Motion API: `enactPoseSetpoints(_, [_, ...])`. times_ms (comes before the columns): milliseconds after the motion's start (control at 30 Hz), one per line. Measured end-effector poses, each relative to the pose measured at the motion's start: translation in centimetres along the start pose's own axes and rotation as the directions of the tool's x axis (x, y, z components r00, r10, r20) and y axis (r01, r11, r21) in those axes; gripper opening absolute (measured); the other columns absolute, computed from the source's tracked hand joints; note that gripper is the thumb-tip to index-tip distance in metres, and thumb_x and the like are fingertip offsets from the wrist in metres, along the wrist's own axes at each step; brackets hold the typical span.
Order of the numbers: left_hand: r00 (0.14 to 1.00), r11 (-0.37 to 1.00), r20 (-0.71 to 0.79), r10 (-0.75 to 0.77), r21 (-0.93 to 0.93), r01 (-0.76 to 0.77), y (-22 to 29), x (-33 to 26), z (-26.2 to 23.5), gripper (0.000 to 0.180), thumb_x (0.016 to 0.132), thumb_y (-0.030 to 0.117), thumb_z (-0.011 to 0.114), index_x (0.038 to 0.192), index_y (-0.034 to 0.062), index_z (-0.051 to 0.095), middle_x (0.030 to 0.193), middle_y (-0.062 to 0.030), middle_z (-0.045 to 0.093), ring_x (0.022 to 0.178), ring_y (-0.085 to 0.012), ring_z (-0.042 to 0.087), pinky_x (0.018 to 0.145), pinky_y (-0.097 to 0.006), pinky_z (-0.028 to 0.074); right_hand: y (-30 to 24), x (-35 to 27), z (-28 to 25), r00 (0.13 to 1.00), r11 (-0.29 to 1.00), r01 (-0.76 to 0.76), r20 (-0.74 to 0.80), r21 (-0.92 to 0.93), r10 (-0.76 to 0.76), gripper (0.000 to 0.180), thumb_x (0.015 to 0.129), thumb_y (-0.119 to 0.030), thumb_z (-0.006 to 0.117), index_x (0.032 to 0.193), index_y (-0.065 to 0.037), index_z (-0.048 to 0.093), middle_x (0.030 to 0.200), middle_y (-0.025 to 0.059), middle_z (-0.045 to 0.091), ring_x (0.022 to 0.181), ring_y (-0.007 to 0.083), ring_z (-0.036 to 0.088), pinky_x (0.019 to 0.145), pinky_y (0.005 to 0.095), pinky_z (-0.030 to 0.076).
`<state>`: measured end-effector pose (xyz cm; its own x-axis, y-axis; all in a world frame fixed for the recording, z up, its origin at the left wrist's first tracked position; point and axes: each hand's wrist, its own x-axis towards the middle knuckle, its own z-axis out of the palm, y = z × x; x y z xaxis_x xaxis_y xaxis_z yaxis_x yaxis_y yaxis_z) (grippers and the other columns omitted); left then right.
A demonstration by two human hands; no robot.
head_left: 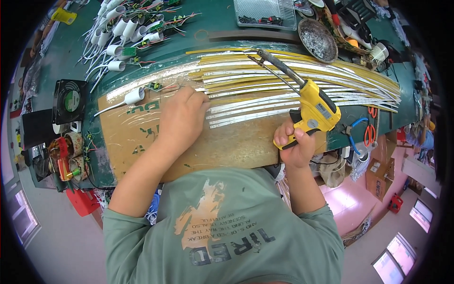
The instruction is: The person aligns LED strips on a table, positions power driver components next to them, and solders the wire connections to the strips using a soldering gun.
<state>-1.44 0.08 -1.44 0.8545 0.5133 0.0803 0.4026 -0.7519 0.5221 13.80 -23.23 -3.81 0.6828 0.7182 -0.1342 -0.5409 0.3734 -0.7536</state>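
Note:
My right hand grips the handle of a yellow soldering gun, its metal tip raised up and left above a row of LED strips. The strips are thin, white and yellow, lying side by side on a brown cardboard sheet. At their left ends my left hand is closed, fingertips pressed together; what they pinch is hidden. Beside that hand lies a white plastic housing with a cable, and a small circuit board whose thin wires run toward my fingers.
Several white housings with boards and wires pile up at the far left. A clear plastic basket and a round metal dish stand at the back. A black fan is left; blue-handled pliers and orange-handled scissors lie right.

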Motion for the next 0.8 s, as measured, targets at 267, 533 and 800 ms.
enactPoseSetpoints(267, [0.985,0.989,0.09,0.146,0.007,-0.147,-0.2,-0.1,-0.8,0.009,0.085,0.012,0.067,0.089,0.0035,0.067,0.091,-0.0119,0.062,0.09,-0.0325,0.061,0.077,-0.042,0.048,0.0,0.0,-0.2,1.0,1.0,0.0,-0.003,-0.007,0.0,0.045,0.088,-0.014,0.057,0.129,-0.005,0.041,0.083,0.0058,0.055,0.062,0.0162,0.054,0.058,0.0334,0.046])
enactPoseSetpoints(533, [0.976,0.985,0.158,0.15,-0.108,-0.134,-0.4,-0.8,-2.1,0.014,0.086,0.019,0.067,0.095,0.0072,0.068,0.091,-0.0106,0.061,0.092,-0.0327,0.06,0.08,-0.044,0.048,0.0,0.0,-0.2,1.0,1.0,-0.008,0.014,-0.009,0.008,0.043,0.088,-0.015,0.057,0.127,-0.005,0.043,0.084,0.0059,0.055,0.063,0.0162,0.054,0.058,0.0336,0.046])
enactPoseSetpoints(800, [0.991,0.99,0.091,0.096,-0.109,-0.085,-1.5,-0.1,-1.3,0.014,0.086,0.018,0.067,0.095,0.0076,0.068,0.093,-0.0105,0.062,0.092,-0.0325,0.061,0.08,-0.043,0.049,0.0,0.0,-0.3,0.999,1.0,0.015,0.029,-0.008,-0.015,0.043,0.088,-0.015,0.056,0.128,-0.005,0.043,0.085,0.0063,0.054,0.064,0.0162,0.053,0.059,0.0333,0.046])
